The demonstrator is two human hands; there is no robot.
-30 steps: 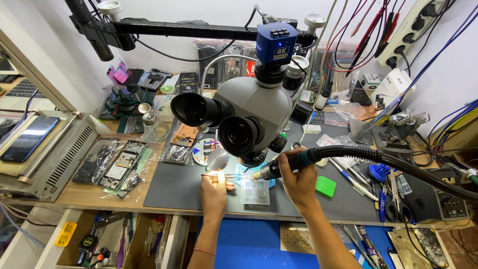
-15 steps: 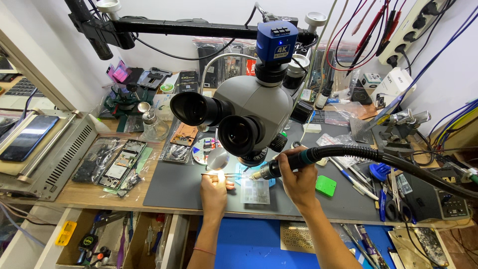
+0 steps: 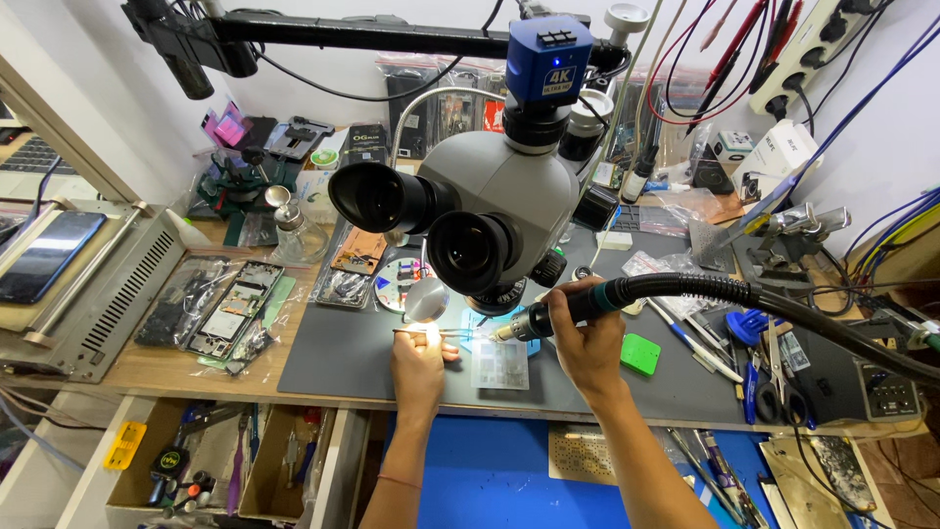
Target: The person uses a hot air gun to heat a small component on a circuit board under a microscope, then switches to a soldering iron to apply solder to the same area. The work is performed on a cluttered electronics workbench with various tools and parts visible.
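Observation:
My left hand (image 3: 419,364) pinches thin metal tweezers (image 3: 443,333) whose tips point right, under the microscope (image 3: 490,211). My right hand (image 3: 586,343) grips the black handle of a hot-air tool (image 3: 573,306); its nozzle points left and down at the lit spot on the dark grey work mat (image 3: 333,348). A thick black hose (image 3: 783,312) runs from the handle off to the right. A small square perforated metal plate (image 3: 500,365) lies on the mat between my hands. The part under the lens is hidden by the microscope and the glare.
An opened phone in a clear bag (image 3: 227,312) lies left of the mat. A grey metal unit (image 3: 103,294) with a phone (image 3: 44,257) on it stands at far left. A green pad (image 3: 639,354), pliers and hand tools (image 3: 759,358) lie right. An open drawer (image 3: 211,460) sits below left.

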